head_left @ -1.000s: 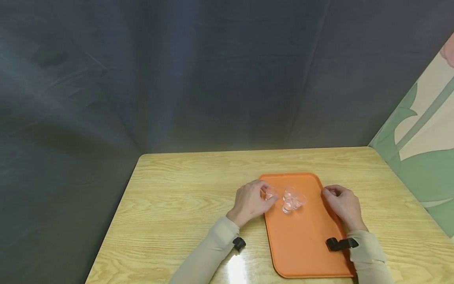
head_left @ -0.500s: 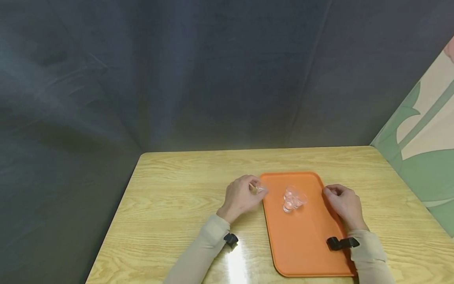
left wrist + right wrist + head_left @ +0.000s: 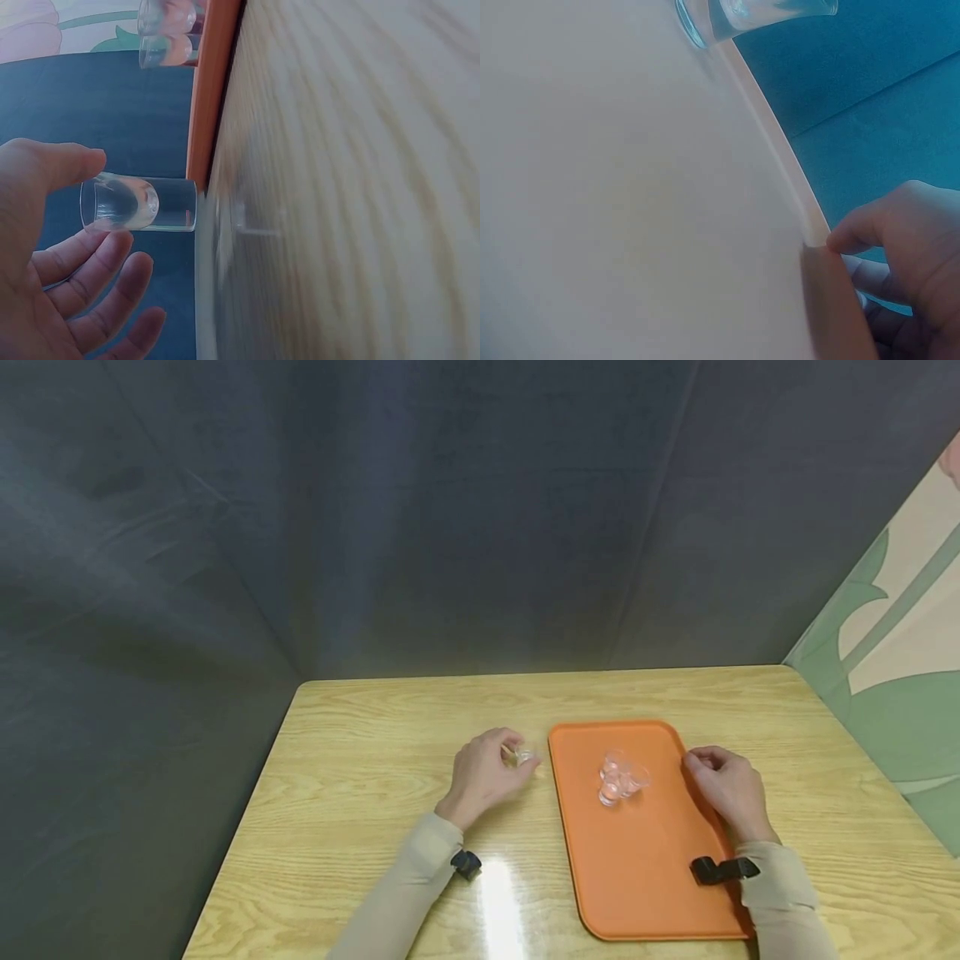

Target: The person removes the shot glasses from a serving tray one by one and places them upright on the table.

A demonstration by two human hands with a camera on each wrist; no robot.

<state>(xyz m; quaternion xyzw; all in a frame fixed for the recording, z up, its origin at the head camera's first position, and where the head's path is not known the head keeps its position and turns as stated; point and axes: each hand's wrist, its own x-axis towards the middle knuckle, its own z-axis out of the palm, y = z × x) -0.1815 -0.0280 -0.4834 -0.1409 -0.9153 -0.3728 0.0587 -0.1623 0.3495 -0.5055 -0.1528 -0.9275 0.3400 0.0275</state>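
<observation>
A small clear shot glass [image 3: 171, 204] is upright between the thumb and fingertips of my left hand [image 3: 482, 777], which grips it near its rim. In the left wrist view its base is right at the wooden tabletop, just outside the tray's left edge. On the far right side, my right hand [image 3: 729, 792] holds the rim of the orange tray [image 3: 648, 881], thumb at the edge and the other fingers curled outside it. A cluster of matching shot glasses [image 3: 619, 782] stands close together on the tray's far half.
The wooden table [image 3: 360, 777] stretches left of the tray. Dark cloth [image 3: 480, 527] rises behind and along the left side of the table, and a patterned panel [image 3: 907, 693] stands at the right. Black wrist devices sit on both sleeves.
My left hand has carried the shot glass leftward, off the tray and over the bare table beside it. The right hand has stayed at the tray's rim.
</observation>
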